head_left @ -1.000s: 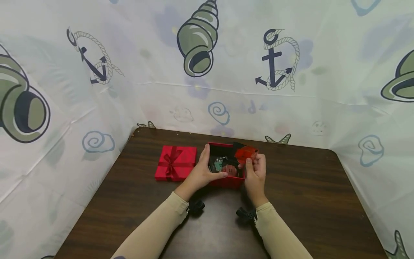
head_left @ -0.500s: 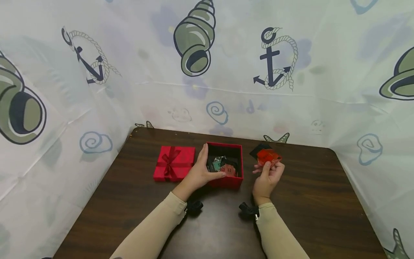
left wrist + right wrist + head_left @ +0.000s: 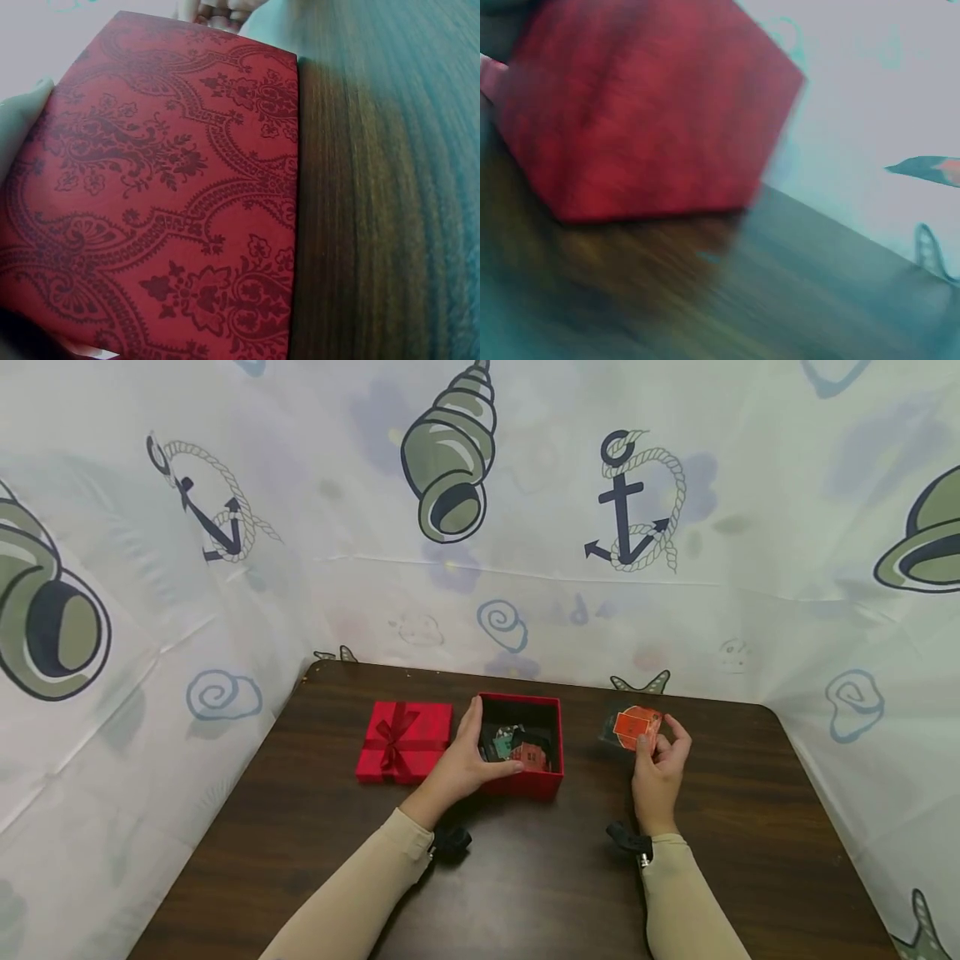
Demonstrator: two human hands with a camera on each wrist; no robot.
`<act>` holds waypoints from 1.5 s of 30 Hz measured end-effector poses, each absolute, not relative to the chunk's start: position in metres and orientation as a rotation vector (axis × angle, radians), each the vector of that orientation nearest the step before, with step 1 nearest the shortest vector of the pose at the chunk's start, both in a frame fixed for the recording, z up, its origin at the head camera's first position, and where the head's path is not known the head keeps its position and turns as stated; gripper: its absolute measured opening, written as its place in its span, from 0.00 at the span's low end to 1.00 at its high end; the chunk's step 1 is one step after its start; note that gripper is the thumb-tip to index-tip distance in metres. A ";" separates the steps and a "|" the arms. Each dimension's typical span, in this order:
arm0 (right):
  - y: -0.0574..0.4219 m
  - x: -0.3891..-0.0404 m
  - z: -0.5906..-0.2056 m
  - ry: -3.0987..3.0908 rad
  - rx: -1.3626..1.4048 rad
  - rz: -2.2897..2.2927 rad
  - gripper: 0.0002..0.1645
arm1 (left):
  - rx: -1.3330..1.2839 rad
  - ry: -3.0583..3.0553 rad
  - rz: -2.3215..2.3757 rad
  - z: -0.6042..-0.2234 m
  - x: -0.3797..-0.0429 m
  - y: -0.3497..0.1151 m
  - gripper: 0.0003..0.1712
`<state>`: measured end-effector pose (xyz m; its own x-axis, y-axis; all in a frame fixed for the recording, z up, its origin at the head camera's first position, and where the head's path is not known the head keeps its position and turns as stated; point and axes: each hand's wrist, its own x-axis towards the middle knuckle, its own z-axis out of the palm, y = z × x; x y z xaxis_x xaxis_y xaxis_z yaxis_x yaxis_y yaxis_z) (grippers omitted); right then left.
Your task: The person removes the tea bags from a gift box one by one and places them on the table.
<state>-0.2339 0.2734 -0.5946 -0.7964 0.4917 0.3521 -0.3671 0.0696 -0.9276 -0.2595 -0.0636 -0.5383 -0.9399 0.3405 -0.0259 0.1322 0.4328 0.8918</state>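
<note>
Open red gift box (image 3: pixel 521 787) on dark wood-grain table (image 3: pixel 540 902); damask pattern on near wall in left-wrist view. Left hand (image 3: pixel 462 766) spread about near-left corner, fingers along left wall, thumb along near rim. Right hand (image 3: pixel 660 774), well apart from box, pinching orange-printed packet (image 3: pixel 634 727) to box's right. Inside box: green item (image 3: pixel 504 744), reddish item (image 3: pixel 531 757). Just left: red lid (image 3: pixel 429 723), ribbon bow (image 3: pixel 392 735) on top.

An orange packet (image 3: pixel 633 726) is held right of an open red box (image 3: pixel 525 786).
</note>
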 end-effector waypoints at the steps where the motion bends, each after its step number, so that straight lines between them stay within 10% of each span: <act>1: 0.277 -0.234 -0.595 -1.747 -0.133 1.802 0.32 | 0.414 2.479 1.520 -0.539 -0.259 -0.064 0.82; 45: 0.273 -0.251 -0.597 -2.591 -0.343 1.002 0.32 | 0.415 2.474 1.522 -0.538 -0.261 -0.061 0.81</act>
